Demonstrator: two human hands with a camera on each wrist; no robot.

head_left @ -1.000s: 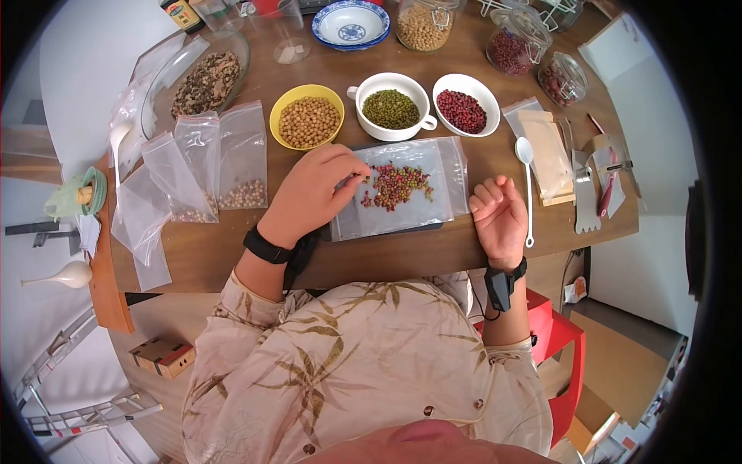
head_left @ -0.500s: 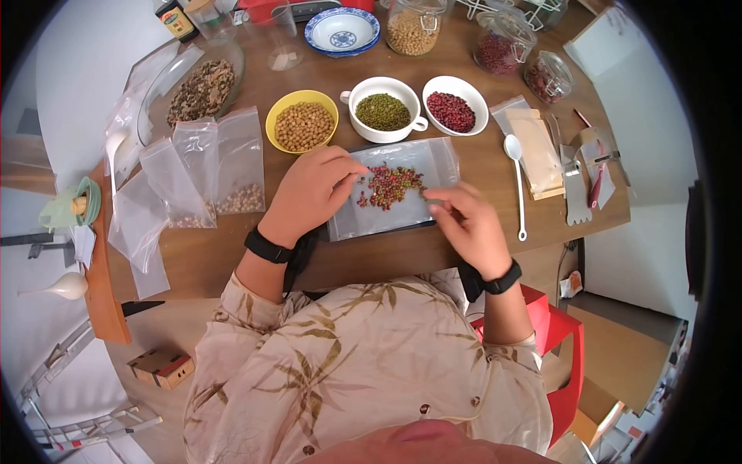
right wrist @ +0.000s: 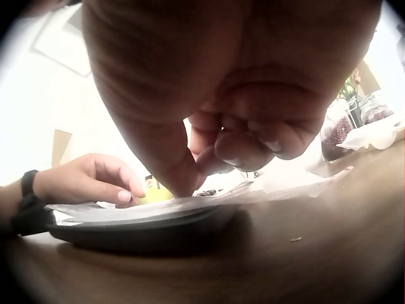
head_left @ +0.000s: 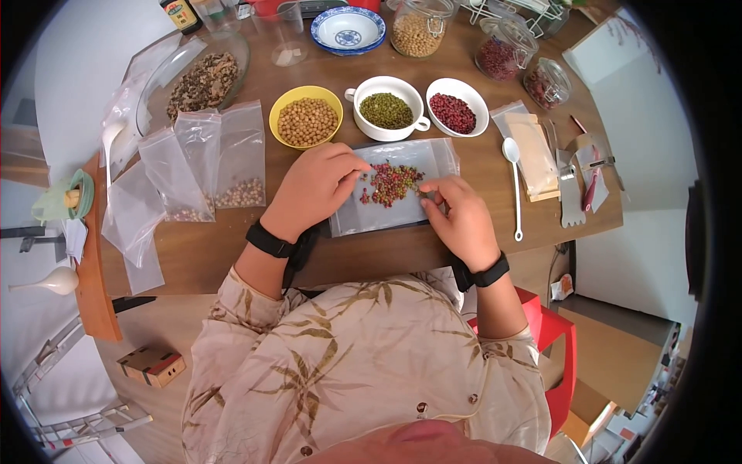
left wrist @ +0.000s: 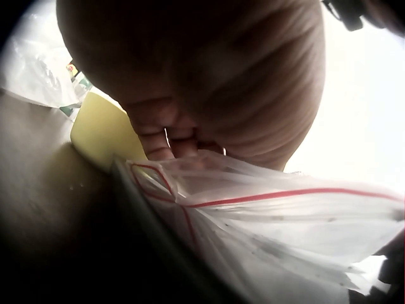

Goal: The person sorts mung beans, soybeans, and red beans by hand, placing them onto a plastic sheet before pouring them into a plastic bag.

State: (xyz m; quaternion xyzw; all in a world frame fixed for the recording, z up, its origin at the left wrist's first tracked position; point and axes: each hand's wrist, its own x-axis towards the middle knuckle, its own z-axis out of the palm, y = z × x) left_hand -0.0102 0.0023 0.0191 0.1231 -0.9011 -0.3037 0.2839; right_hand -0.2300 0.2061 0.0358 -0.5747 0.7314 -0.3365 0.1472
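Note:
A clear zip bag [head_left: 359, 223] lies flat on a dark flat base, with mixed red and green beans [head_left: 393, 185] spread in its middle. My left hand [head_left: 315, 187] lies over the bag's left side, fingers bent, thumb and index fingertips close together at the beans' left edge; I cannot tell whether they pinch anything. The left wrist view shows the bag's red zip line [left wrist: 272, 197] below those fingers. My right hand [head_left: 464, 220] reaches over the bag's right side, index finger and thumb slightly apart at the beans' right edge. Its other fingers curl in.
Behind the bag stand a yellow bowl of chickpeas [head_left: 280, 139], a white two-handled bowl of green beans [head_left: 369, 133] and a white bowl of red beans [head_left: 481, 116]. Several part-filled bags [head_left: 241, 147] lie left. A white spoon [head_left: 516, 185] lies right. Jars [head_left: 421, 31] stand farther back.
My right hand has turned over from lying palm up beside the bag and moved left to the beans' right edge. My left hand has stayed in place.

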